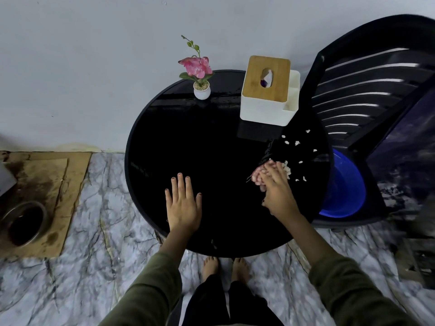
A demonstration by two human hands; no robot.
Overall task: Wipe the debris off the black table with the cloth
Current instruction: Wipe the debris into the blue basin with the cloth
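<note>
The round black table [188, 142] fills the middle of the view. My right hand [279, 191] presses a bunched pink cloth [257, 174] onto the table's right side. The fingers lie over the cloth and hide most of it. Small white bits of debris [297, 143] are scattered on the table just right of the cloth and beyond it, toward the right rim. My left hand [182, 203] rests flat on the table's near left part, with its fingers spread.
A white tissue box with a wooden lid [267, 90] and a small pot with a pink flower [201, 76] stand at the table's far side. A blue bucket [341, 191] sits below the right rim, beside a black chair [367, 90]. My bare feet [224, 269] stand at the near edge.
</note>
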